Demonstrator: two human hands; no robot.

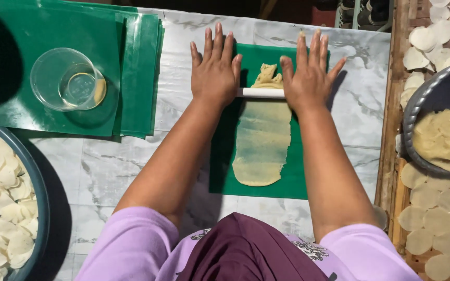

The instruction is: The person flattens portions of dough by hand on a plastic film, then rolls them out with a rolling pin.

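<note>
Below the lilac sleeves, the left hand (pixel 214 70) and right hand (pixel 310 73) press flat, fingers spread, on a white cylindrical rolling pin (pixel 260 93) lying crosswise over the pale yellow dough strip (pixel 262 140) stretched lengthwise on a green plastic sheet (pixel 224 156).

A white marble-patterned tabletop with grey veins (pixel 339 112) fills the middle of the view, lit by strong sunlight that throws hard shadows across it. A wooden slatted rack (pixel 398 47) runs along its right edge. Beyond the far edge lies dark, shaded ground (pixel 204 6), too dim to make out.
</note>
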